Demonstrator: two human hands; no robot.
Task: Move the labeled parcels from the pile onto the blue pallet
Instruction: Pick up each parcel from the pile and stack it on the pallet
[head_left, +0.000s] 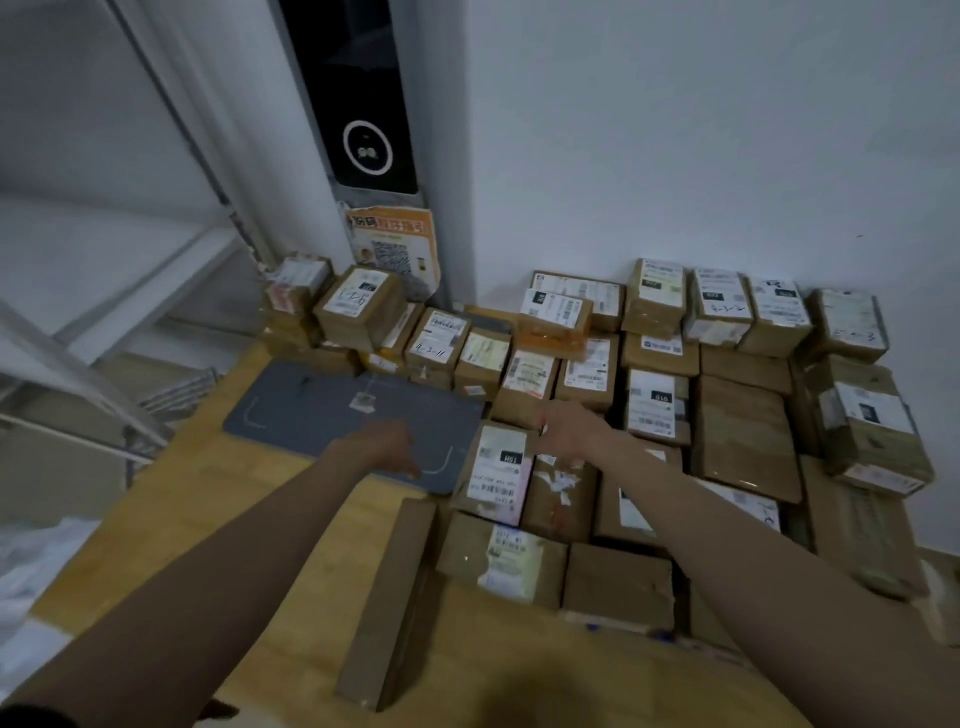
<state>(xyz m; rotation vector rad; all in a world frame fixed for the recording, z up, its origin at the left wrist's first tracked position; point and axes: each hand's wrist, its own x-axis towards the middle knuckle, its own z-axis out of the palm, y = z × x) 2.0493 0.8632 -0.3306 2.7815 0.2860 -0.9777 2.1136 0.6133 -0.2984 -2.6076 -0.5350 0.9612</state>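
- Cardboard parcels (644, 395) with white labels lie heaped beside the grey mat (322, 410), against the white wall (675, 130).
- My left hand (379, 447) hovers over the mat, fingers loose, holding nothing.
- My right hand (566, 428) rests on a labelled box (498, 473) just beside the mat; its grip I cannot tell.

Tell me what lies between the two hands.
In the head view, between the left hand and the right hand lie the right edge of the grey mat and a labelled parcel marked 181, just under the right hand.
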